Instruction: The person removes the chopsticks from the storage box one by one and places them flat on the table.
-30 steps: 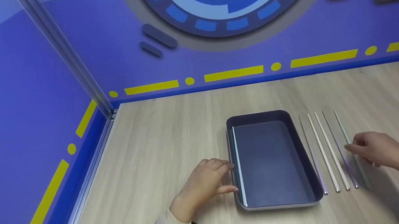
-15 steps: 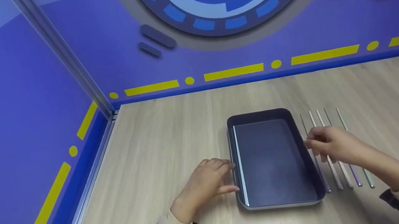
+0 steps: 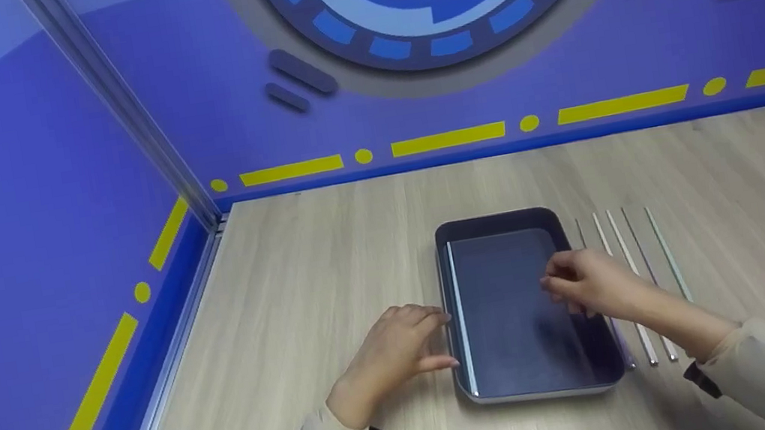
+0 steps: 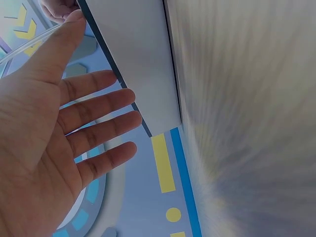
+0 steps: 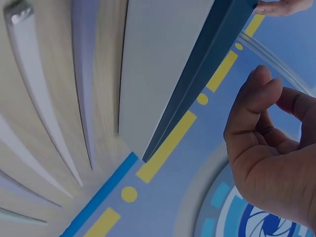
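A dark rectangular tray (image 3: 542, 396) lies on the table, with one silvery metal chopstick (image 3: 461, 317) along its left inner side. My left hand (image 3: 387, 347) is at the tray's left side; in the left wrist view its fingers are nearly straight, with fingertips against the rim. Above the tray's right part hovers my right hand (image 3: 593, 282), thumb meeting the curled index finger, and nothing shows between them in the right wrist view. Several more metal chopsticks lie in a row right of the tray, including a purple one (image 5: 84, 64), a silver one (image 5: 42, 94) and a green one (image 3: 668, 256).
The wooden table (image 3: 315, 270) backs onto a blue-purple printed wall (image 3: 399, 121) with yellow dashes. A second panel (image 3: 18, 262) stands along the left, joined at a metal corner post (image 3: 124, 109). The right forearm crosses over part of the chopstick row.
My right hand has moved left from the green chopstick at the far right, across the row, to above the tray. The chopsticks and the left hand look unmoved.
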{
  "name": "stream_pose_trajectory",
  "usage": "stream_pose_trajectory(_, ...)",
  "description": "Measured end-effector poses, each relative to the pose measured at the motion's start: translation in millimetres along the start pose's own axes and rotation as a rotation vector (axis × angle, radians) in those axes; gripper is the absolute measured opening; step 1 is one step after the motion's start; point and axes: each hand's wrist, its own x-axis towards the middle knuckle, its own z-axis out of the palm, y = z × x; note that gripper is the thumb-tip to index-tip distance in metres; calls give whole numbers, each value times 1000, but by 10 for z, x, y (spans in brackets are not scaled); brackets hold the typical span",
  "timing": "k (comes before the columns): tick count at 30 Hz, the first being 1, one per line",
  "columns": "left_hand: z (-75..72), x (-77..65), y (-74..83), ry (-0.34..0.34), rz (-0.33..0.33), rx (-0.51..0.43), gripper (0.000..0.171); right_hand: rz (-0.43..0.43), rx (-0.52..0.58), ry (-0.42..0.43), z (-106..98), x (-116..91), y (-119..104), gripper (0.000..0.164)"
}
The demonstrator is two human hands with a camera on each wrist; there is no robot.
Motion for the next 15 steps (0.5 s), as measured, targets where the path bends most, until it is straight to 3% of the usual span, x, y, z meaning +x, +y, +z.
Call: stream_pose_trajectory(15,-1,23,4,-7,10,1,58,-33,-101,31,277,136,-93,13)
